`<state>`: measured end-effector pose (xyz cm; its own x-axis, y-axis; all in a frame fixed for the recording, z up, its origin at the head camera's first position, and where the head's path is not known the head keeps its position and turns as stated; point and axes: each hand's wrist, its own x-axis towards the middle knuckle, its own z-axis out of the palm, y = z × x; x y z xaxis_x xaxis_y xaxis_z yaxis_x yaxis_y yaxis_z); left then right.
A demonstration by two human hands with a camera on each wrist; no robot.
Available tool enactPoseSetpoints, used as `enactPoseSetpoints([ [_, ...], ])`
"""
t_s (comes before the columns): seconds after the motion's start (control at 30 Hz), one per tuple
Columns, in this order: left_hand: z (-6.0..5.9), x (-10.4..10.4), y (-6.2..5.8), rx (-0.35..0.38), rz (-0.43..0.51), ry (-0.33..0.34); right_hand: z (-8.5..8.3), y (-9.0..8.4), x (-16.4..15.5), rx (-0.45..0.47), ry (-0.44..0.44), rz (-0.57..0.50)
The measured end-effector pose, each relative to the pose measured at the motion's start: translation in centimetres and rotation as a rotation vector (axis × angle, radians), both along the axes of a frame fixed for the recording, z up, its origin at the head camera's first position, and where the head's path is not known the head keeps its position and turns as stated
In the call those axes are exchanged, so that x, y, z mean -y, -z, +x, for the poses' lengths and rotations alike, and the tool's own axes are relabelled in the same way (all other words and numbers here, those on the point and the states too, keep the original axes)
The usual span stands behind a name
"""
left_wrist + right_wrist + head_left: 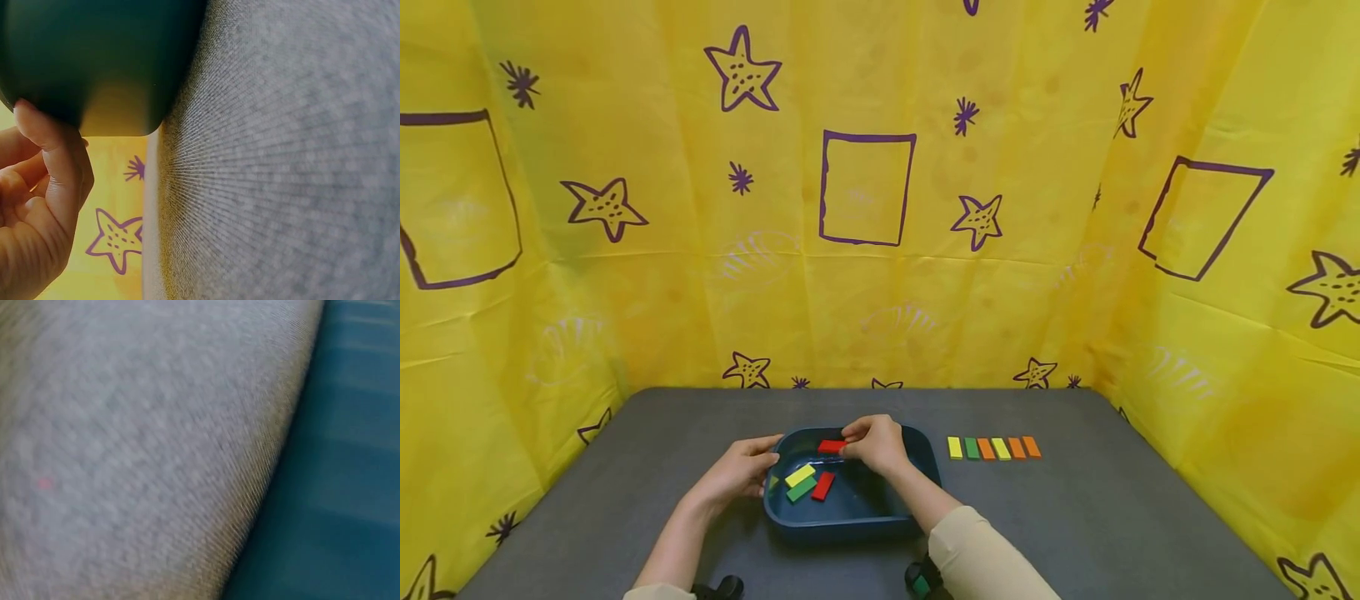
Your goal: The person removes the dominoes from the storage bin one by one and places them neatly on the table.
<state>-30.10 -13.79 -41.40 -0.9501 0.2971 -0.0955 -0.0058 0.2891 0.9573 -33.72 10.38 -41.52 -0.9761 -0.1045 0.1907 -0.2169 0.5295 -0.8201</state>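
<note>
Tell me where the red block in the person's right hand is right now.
In the head view, the red block is pinched by the right hand over the far side of the blue tray, beyond the yellow block lying inside.

My grey table, with a tub and a row of blocks on it.

The grey felt-like table [1075,533] in front of me carries a dark blue tub [850,525], which sits near the front edge at the middle. Just to the right of the tub, level with its far rim, six small blocks [992,448] lie flat on the cloth in a tight row: yellow, green, orange, yellow, orange, orange. Close in front of the tub, at the table's near edge, are two small dark objects [722,587], possibly my wrist gear; I can't tell whether they rest on the table.
</note>
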Motion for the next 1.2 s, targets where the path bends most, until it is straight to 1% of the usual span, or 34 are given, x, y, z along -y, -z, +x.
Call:
enactPoseSetpoints([
  [0.17,0.0,0.0,0.0,0.005,-0.012,-0.009,-0.2,-0.3,-0.6,-0.001,0.005,-0.041],
  [0.4,0.0,-0.1,-0.1,0.008,-0.009,-0.010,-0.1,-1.1,-1.4,0.013,0.020,-0.080],
  [0.57,0.1,-0.1,-0.2,0.007,-0.015,-0.016,0.1,-1.5,-2.0,-0.009,0.030,-0.099],
  [0.7,0.1,-0.2,-0.2,0.011,-0.021,-0.018,0.0,-1.7,-2.5,-0.025,0.053,-0.096],
  [0.87,0.1,0.0,-0.2,0.012,-0.014,-0.015,0.0,-2.2,-3.2,-0.047,0.085,-0.123],
  [1.2,0.1,-0.1,-0.2,0.009,-0.023,-0.017,-0.2,-3.0,-5.3,-0.074,0.205,-0.199],
])
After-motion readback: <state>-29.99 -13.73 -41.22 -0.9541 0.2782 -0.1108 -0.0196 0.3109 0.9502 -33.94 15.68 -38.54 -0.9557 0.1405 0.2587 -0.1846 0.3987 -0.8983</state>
